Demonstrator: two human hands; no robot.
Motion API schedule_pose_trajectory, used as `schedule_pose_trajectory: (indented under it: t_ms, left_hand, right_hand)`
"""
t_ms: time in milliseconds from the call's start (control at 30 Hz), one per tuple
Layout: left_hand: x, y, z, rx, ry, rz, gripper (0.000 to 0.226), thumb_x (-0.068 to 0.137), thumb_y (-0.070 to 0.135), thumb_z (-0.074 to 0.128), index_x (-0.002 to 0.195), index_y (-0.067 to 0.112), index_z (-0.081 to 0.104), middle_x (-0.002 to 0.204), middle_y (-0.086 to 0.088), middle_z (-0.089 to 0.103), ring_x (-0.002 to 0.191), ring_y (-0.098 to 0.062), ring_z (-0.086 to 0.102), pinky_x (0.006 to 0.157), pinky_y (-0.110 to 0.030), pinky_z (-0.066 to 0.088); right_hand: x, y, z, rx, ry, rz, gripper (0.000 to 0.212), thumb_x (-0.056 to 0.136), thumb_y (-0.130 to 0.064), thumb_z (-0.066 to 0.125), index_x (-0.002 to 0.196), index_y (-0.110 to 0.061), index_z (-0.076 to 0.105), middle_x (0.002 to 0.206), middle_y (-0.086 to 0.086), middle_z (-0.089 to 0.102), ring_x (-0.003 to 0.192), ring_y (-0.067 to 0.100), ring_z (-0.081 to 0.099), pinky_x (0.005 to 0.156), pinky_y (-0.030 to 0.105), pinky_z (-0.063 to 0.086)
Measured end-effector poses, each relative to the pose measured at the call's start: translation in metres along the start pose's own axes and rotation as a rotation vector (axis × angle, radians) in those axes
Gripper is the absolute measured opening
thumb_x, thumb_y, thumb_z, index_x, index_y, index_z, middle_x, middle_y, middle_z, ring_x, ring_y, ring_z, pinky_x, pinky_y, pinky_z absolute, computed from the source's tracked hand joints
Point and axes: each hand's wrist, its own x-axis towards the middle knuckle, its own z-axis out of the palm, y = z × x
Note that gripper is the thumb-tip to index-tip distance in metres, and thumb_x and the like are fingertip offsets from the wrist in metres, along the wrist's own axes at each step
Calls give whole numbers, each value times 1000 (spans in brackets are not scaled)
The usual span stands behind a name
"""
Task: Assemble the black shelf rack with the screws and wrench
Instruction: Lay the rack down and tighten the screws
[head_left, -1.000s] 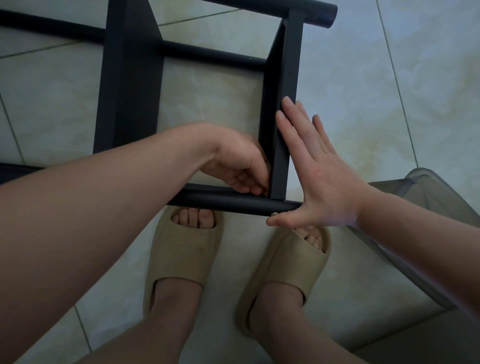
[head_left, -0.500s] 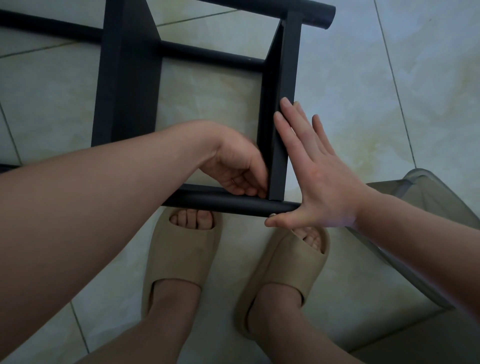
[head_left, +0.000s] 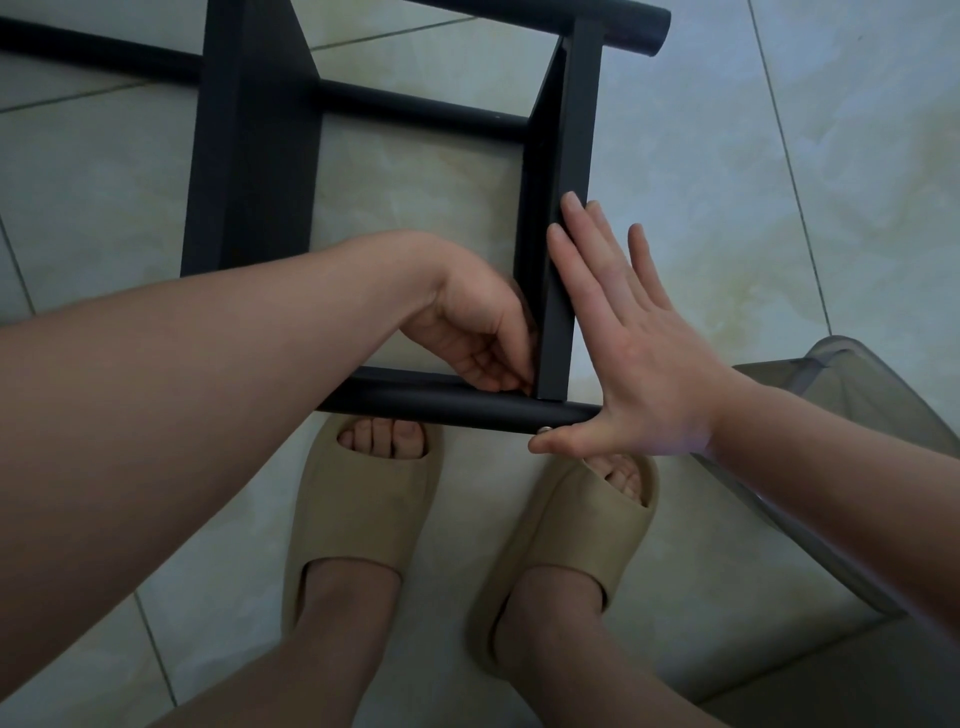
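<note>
Not much has moved since the last sec tbh, both hands are parked in basically the same spots and the left hand (head_left: 472, 332) has only nudged a hair closer into the corner. The black shelf rack (head_left: 249, 156) lies on the tiled floor (head_left: 779, 182) w/ its end panel (head_left: 571, 130) running right between the two hands. The near tube (head_left: 441, 402) crosses just under both of them. Left hand is curled up, fingertips tucked into the inside corner where that panel meets the tube. Can't tell if it's pinching a screw or the wrench or nothing, fingers hide it. Right hand (head_left: 644, 364) is flat and wide open, straight fingers (head_left: 576, 239) pressed against the outer face of the panel, thumb stuck out sideways along the near side of the tube. Right at the thumb tip there's a small silvery bit (head_left: 545, 429) on the tube, prob a screw head but too small to be sure. Below the hands are two feet in beige slides (head_left: 358, 519), toes just under the tube. A grey see-thru plastic thing (head_left: 831, 379) sits under the right forearm, idk what it is.
</note>
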Motion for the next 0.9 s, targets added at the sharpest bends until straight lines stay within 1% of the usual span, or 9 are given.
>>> schedule_pose_trajectory:
  t_ms: [100, 167, 267, 367, 500, 600, 667, 800, 900]
  left_hand:
    - [-2, 0, -1, -14, -25, 3, 16, 92, -3, 58, 91, 7, 71, 81, -5, 71, 72, -12, 66, 71, -23, 57]
    - [-2, 0, -1, 29, -23, -7, 12, 92, 3, 61, 92, 9, 71, 84, -4, 70, 75, -12, 63, 75, -24, 53]
    - [0, 2, 0, 89, -7, -11, 12, 92, 4, 62, 87, 10, 71, 78, -2, 69, 70, -10, 59, 69, -21, 49]
    - [2, 3, 0, 83, -3, -6, 14, 92, 0, 61, 88, 9, 70, 76, -3, 69, 68, -10, 61, 67, -20, 53]
    - [1, 4, -2, 46, -15, 1, 17, 90, -6, 60, 90, 7, 71, 80, -5, 72, 72, -11, 67, 70, -21, 57]
    - [0, 5, -2, 78, -25, -9, 13, 91, 2, 61, 90, 10, 72, 83, -4, 71, 73, -12, 65, 72, -22, 54]
    - [0, 7, -1, 128, -18, -15, 12, 92, 6, 63, 87, 12, 72, 79, -2, 71, 69, -10, 62, 68, -21, 50]
    - [1, 10, -1, 165, -8, -14, 14, 91, 0, 62, 84, 10, 69, 75, -3, 69, 65, -10, 60, 61, -18, 50]
    - [1, 12, -2, 144, -11, -9, 15, 90, -5, 60, 88, 7, 69, 78, -6, 70, 70, -13, 63, 67, -21, 54]
  right_hand:
    - [0, 0, 0, -7, 1, -6, 139, 71, -87, 59, 160, 0, -3, 169, 18, -11, 155, 29, -17, 125, 49, -12]
    - [0, 0, 0, -14, 1, -13, 138, 71, -87, 58, 160, 1, -2, 169, 19, -10, 156, 30, -16, 124, 49, -13]
    - [0, 1, 0, -29, 7, -26, 137, 72, -87, 57, 160, 2, -1, 169, 19, -9, 156, 32, -15, 124, 49, -13]
    - [0, 1, 1, -32, 15, -36, 136, 73, -87, 56, 160, 2, -1, 169, 19, -7, 156, 32, -14, 124, 49, -13]
    - [0, 2, 0, -17, 21, -39, 136, 73, -86, 57, 160, 3, 2, 169, 20, -5, 156, 32, -12, 125, 50, -11]
    - [0, 2, 1, -4, 24, -39, 136, 73, -85, 58, 160, 3, 2, 169, 19, -4, 156, 32, -12, 125, 51, -10]
    - [0, 2, 1, 4, 28, -37, 136, 72, -85, 59, 160, 3, 2, 169, 19, -4, 156, 32, -12, 125, 51, -10]
    - [0, 3, 2, 12, 29, -37, 137, 72, -84, 62, 160, 2, 2, 169, 19, -4, 156, 31, -12, 125, 51, -10]
    - [0, 3, 3, 18, 31, -35, 137, 71, -84, 62, 160, 2, 3, 169, 18, -4, 156, 31, -12, 125, 52, -9]
